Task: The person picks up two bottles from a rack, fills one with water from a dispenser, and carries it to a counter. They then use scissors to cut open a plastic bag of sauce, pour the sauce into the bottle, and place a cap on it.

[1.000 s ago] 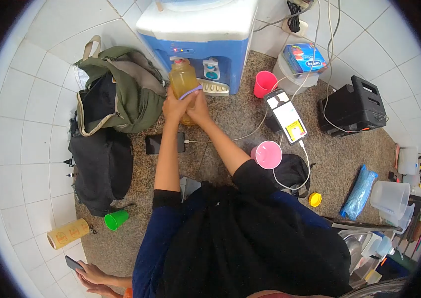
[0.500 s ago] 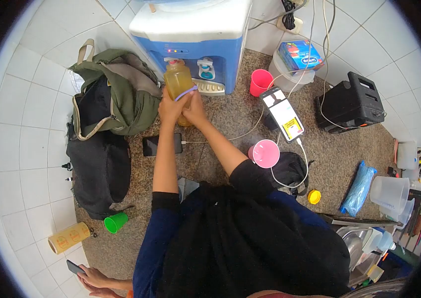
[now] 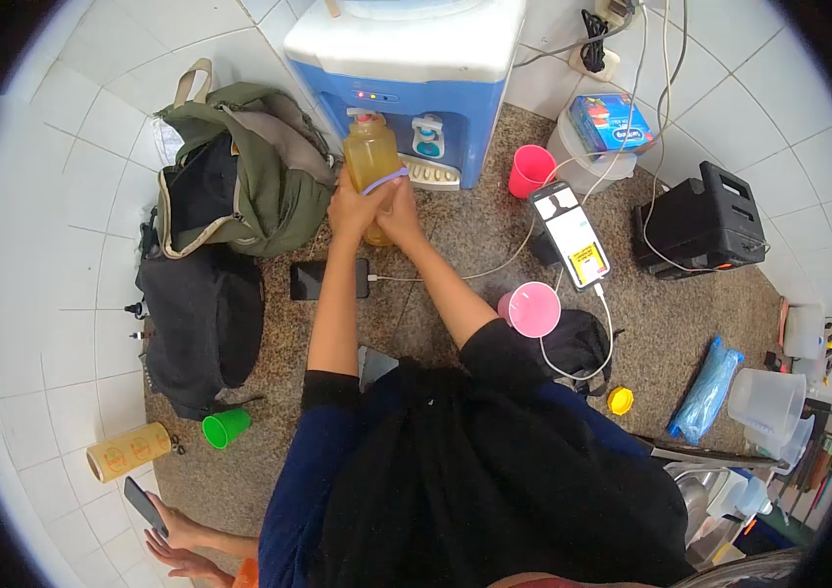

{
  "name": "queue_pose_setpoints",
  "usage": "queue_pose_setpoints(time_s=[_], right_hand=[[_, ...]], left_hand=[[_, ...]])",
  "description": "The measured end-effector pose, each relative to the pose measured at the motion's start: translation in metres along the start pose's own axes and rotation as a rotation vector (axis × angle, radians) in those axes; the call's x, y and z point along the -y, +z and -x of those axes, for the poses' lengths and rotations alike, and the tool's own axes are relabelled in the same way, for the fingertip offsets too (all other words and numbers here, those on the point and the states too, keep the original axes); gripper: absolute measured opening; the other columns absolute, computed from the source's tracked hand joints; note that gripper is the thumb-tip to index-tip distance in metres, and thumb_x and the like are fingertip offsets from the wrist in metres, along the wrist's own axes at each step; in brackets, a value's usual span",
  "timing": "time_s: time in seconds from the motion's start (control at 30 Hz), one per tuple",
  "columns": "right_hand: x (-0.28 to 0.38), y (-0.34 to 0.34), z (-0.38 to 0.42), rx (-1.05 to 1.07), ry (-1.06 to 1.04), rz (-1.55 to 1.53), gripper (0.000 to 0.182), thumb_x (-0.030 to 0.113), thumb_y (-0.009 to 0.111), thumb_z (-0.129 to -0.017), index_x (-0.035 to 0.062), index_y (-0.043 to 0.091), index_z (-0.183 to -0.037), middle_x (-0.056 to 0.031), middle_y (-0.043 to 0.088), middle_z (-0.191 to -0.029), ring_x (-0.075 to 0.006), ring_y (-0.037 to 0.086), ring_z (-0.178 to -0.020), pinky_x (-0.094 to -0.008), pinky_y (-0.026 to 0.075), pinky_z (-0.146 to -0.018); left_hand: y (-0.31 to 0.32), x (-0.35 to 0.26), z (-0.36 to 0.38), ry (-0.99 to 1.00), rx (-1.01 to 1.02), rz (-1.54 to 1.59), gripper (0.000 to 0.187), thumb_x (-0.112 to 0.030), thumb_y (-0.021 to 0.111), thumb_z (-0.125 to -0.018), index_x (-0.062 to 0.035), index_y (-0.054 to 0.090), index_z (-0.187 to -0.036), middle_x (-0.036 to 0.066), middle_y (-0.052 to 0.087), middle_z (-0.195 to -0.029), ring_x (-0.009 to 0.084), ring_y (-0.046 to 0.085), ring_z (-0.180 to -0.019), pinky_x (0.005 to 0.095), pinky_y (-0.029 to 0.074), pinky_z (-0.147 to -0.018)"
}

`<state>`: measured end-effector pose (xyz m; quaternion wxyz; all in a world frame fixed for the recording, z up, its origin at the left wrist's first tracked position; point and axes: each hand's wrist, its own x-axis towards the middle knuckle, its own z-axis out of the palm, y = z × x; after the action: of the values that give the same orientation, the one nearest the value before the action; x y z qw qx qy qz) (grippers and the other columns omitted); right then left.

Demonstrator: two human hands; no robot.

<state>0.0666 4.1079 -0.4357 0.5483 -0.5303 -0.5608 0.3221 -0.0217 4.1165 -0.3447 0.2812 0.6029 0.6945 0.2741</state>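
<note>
A clear bottle [image 3: 371, 157] of yellowish liquid, with a purple strap [image 3: 385, 180], stands upright at the front of the blue and white water dispenser [image 3: 396, 59]. Its mouth is right under the dispenser's left tap [image 3: 365, 117]. My left hand [image 3: 349, 210] is closed around the lower part from the left. From the right, my right hand [image 3: 398, 212] grips the same part, its fingers partly hidden. Just below my hands lies a dark phone [image 3: 313, 280] with a white cable. The dispenser's second tap [image 3: 428, 137] is beside the bottle.
Left are a green backpack [image 3: 278, 186], a black bag [image 3: 205, 323] and a green cup [image 3: 226, 428]. Right are two pink cups [image 3: 531, 171], a propped phone [image 3: 571, 235], a black box [image 3: 700, 220] and a yellow cap [image 3: 620, 400]. Another person's hand [image 3: 176, 527] holds a phone [image 3: 145, 507].
The whole view has shifted slightly. My hands keep their hold on the bottle under the tap. At the lower left, the other person's phone has tilted more upright and their hands have moved.
</note>
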Motion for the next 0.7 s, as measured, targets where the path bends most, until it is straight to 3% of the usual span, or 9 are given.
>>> queue_pose_setpoints(time_s=[0.4,0.5,0.57,0.63,0.7], right_hand=[[-0.004,0.002,-0.002,-0.026,-0.022,-0.031,0.087,0.023,0.073,-0.073,0.0016,0.022,-0.140,-0.0247,0.040,-0.131,-0.0416,0.038,-0.125,-0.0457,0.034,-0.101],[-0.029,0.011,0.001,-0.029,-0.073,-0.073,0.073,0.023,0.072,-0.076,0.0017,0.032,-0.134,-0.0158,0.043,-0.130,-0.0300,0.044,-0.120,-0.0402,0.035,-0.101],[0.009,-0.008,-0.002,0.110,0.063,-0.073,0.073,0.028,0.072,-0.077,0.0020,0.033,-0.133,-0.0138,0.045,-0.128,-0.0270,0.045,-0.117,-0.0399,0.036,-0.100],[0.014,-0.011,-0.002,0.167,0.099,-0.120,0.079,0.034,0.071,-0.079,0.0001,0.029,-0.136,-0.0171,0.040,-0.134,-0.0283,0.040,-0.125,-0.0395,0.033,-0.105],[-0.035,0.000,-0.004,0.145,0.012,-0.132,0.082,0.034,0.072,-0.079,-0.0001,0.025,-0.137,-0.0166,0.037,-0.136,-0.0285,0.037,-0.127,-0.0393,0.030,-0.106]], left_hand=[[0.003,0.003,0.000,-0.030,-0.001,-0.023,0.105,-0.069,0.073,-0.056,-0.0116,0.038,-0.137,0.021,0.062,-0.114,0.0395,0.060,-0.104,0.0453,0.047,-0.089],[0.004,0.006,0.001,-0.030,-0.020,0.056,0.097,-0.063,0.076,-0.057,-0.0143,0.044,-0.134,0.016,0.062,-0.117,0.0324,0.060,-0.108,0.0398,0.047,-0.090],[-0.001,0.000,0.008,-0.053,-0.007,0.055,0.097,-0.063,0.076,-0.056,-0.0144,0.045,-0.134,0.015,0.062,-0.117,0.0316,0.060,-0.108,0.0401,0.047,-0.091],[-0.003,-0.001,0.010,-0.057,-0.031,0.009,0.103,-0.064,0.075,-0.055,-0.0150,0.039,-0.138,0.017,0.063,-0.113,0.0341,0.061,-0.104,0.0423,0.048,-0.089],[0.000,0.007,0.005,-0.062,-0.012,0.021,0.109,-0.067,0.075,-0.053,-0.0117,0.035,-0.139,0.020,0.063,-0.110,0.0372,0.062,-0.100,0.0435,0.048,-0.088]])
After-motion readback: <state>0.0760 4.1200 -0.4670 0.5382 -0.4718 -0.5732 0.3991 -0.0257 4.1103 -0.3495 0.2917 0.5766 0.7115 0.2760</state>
